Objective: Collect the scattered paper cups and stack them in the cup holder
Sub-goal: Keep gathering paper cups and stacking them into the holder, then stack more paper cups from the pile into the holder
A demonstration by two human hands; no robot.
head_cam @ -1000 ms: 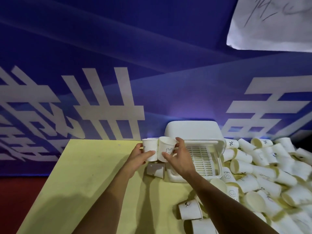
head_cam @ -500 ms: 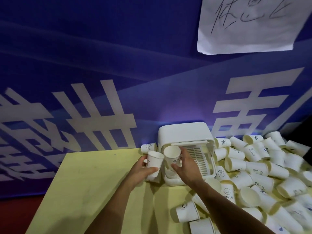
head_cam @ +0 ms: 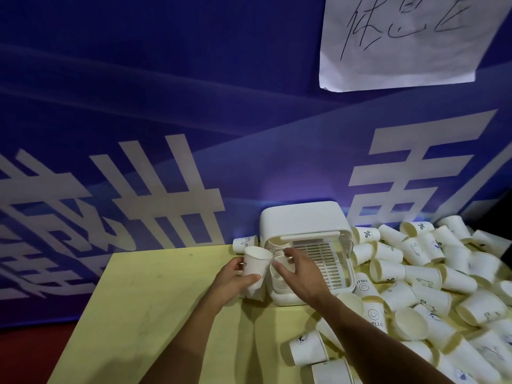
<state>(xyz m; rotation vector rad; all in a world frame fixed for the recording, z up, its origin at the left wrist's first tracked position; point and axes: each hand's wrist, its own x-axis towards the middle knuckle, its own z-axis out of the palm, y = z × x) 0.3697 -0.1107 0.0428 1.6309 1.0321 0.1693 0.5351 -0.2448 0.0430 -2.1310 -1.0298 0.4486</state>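
Observation:
A white cup holder (head_cam: 302, 217) with a slatted tray stands at the table's back edge against the blue banner. My left hand (head_cam: 235, 281) grips an upright white paper cup (head_cam: 256, 263) just left of the holder. My right hand (head_cam: 302, 270) presses another paper cup (head_cam: 282, 266) onto a stack of nested cups (head_cam: 278, 282) in the holder's left slot. A big heap of scattered paper cups (head_cam: 432, 275) covers the table's right side.
The yellow table (head_cam: 155, 300) has bare surface on its left half. One cup (head_cam: 243, 243) lies on its side behind my left hand. Two cups (head_cam: 306, 349) lie near the front by my right forearm. A handwritten paper sheet (head_cam: 401, 37) hangs on the banner.
My right hand has lowered its cup down onto the stack in the holder. My left hand has kept its cup beside the holder. The camera view has shifted slightly.

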